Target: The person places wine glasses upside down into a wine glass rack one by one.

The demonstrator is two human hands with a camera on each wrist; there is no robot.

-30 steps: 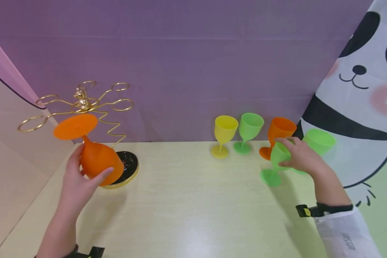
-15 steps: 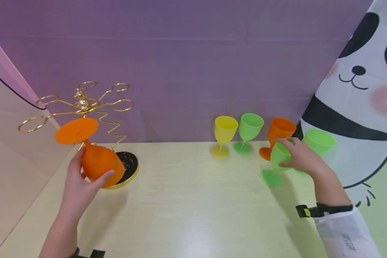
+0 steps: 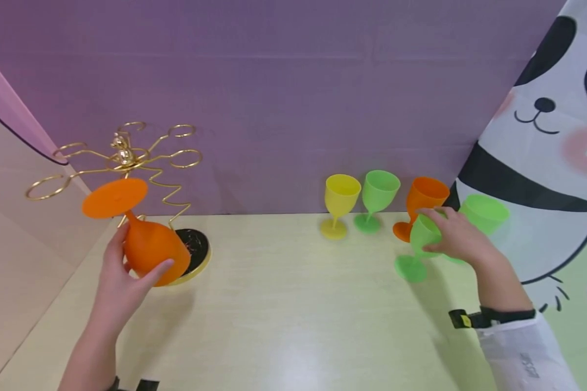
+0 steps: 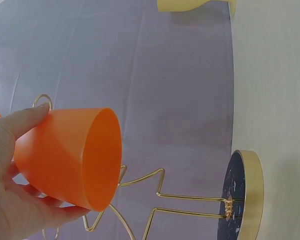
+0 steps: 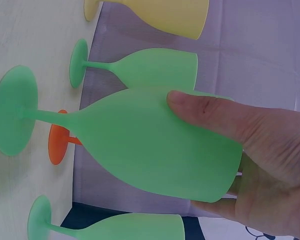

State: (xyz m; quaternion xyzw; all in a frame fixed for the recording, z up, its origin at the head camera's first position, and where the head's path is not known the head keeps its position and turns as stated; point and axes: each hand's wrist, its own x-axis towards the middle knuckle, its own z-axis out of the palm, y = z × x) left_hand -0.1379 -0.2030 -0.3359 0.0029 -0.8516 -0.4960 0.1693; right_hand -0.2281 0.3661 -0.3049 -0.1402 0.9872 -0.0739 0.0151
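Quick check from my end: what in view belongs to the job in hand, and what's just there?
Seem part of the job:
orange goblet, upside down in the left hand
green goblet in the right hand
gold rack behind the orange goblet
likely, standing nearby: yellow goblet, second green goblet, second orange goblet, third green goblet

Seem only surroundings:
purple backdrop
panda print
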